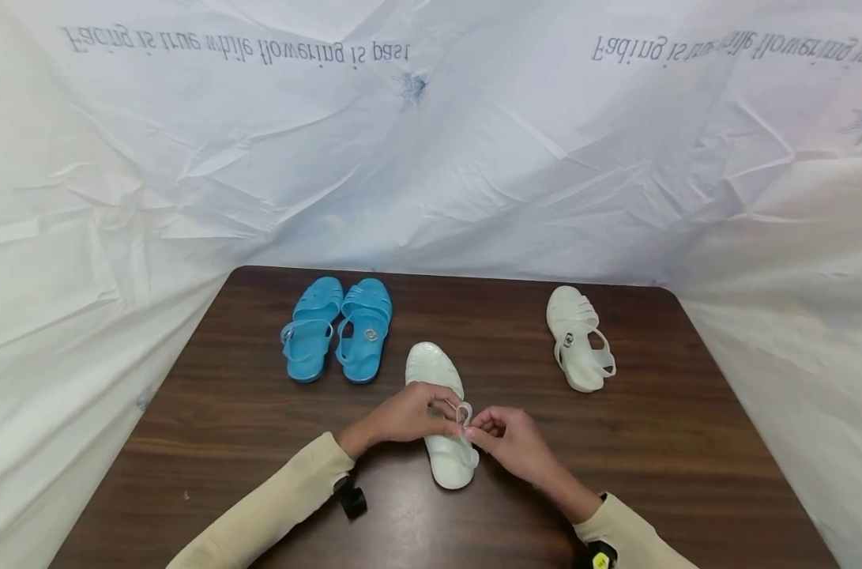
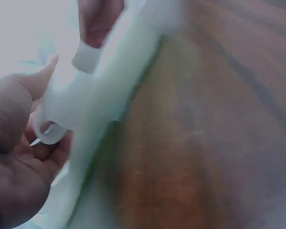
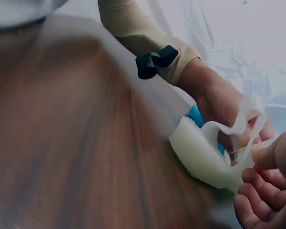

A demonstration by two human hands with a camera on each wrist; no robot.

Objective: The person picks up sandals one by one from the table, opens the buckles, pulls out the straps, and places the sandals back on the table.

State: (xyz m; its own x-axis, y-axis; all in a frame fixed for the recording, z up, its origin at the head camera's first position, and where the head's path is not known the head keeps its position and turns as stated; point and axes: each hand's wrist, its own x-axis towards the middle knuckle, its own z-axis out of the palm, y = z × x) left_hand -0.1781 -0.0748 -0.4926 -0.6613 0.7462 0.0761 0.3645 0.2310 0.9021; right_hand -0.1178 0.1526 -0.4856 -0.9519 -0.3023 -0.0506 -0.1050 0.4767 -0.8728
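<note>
A white jelly sandal (image 1: 436, 371) lies on the dark wooden table (image 1: 224, 419) in front of me, toe pointing away. Both hands work at its ankle strap (image 1: 463, 414). My left hand (image 1: 415, 412) pinches the strap from the left; in the left wrist view the strap (image 2: 55, 131) curls against my fingers. My right hand (image 1: 505, 437) pinches the strap's other end from the right. The right wrist view shows the sandal's heel (image 3: 205, 155) and the looped strap (image 3: 245, 121) between both hands.
A pair of blue jelly sandals (image 1: 340, 327) stands side by side at the back left. The second white sandal (image 1: 578, 348) lies at the back right. A wrinkled white sheet (image 1: 431, 158) surrounds the table on three sides.
</note>
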